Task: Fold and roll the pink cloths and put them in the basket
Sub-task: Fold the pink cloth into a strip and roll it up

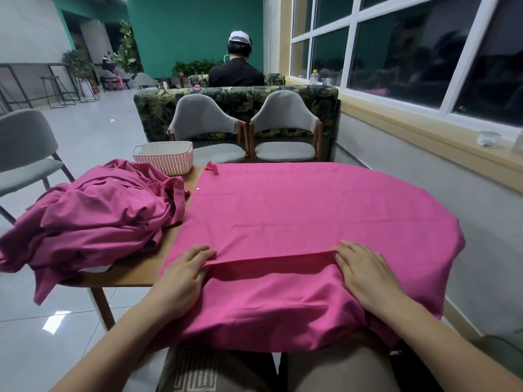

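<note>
A large pink cloth (305, 207) lies spread flat over most of the table, its near part folded up so a straight fold edge runs between my hands. My left hand (186, 271) grips the left end of that folded edge, thumb hidden under the flap. My right hand (365, 274) lies on the right end of the fold, fingers fairly straight and pressing down. A crumpled heap of more pink cloths (93, 219) sits on the table's left side, hanging over the edge. The pink-and-cream basket (164, 157) stands at the far left corner and looks empty.
A strip of bare wooden table (133, 271) shows between heap and spread cloth. Two grey chairs (243, 131) face me beyond the table, another grey chair (22, 154) at left. A wall with windows runs along the right. A person sits with their back turned farther off.
</note>
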The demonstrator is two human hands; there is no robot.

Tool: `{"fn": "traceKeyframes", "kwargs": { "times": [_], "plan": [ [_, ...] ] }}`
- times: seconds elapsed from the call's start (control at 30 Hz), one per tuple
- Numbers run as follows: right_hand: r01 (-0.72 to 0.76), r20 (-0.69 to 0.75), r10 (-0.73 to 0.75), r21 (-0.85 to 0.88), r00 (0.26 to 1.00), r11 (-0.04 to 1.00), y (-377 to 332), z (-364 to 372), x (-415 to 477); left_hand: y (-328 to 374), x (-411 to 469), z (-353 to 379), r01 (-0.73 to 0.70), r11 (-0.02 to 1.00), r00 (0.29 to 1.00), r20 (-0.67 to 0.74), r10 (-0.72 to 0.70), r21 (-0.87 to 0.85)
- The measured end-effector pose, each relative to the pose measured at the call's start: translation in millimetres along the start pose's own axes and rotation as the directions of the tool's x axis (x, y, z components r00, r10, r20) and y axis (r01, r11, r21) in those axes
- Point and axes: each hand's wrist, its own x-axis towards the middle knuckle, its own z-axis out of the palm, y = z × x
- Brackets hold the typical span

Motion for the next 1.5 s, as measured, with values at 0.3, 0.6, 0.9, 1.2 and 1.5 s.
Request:
{"fn": "traceKeyframes", "kwargs": {
  "times": [0.3, 0.6, 0.9, 1.2, 1.5],
  "plan": [
    [0.016, -0.16, 0.0, 0.098, 0.987, 0.995, -11, -24, 82, -1, 77, -26, 0.007, 0.997, 0.995, -0.102, 0.001, 0.082],
    [-0.097, 0.032, 0.097, 0.013, 0.995, 0.995, 2, 20, 118, -3, 106, 5, 0.086, 0.987, 0.996, -0.047, -0.08, 0.137],
    [-0.049, -0.027, 0.05, 0.022, 0.998, 0.999, 6, 14, 61, -1, 56, 4, 0.042, 0.994, 0.999, -0.031, -0.039, 0.097],
    [-0.029, -0.044, 0.03, 0.017, 0.999, 0.999, 9, 9, 12, 2, 12, 3, -0.016, 0.995, 0.999, -0.032, 0.019, 0.096],
    [0.198, -0.464, -0.029, 0.321, 0.885, 0.926, -11, -50, 24, 22, 41, -63, -0.093, 0.993, 0.986, -0.143, 0.082, -0.071]
  ]
}}
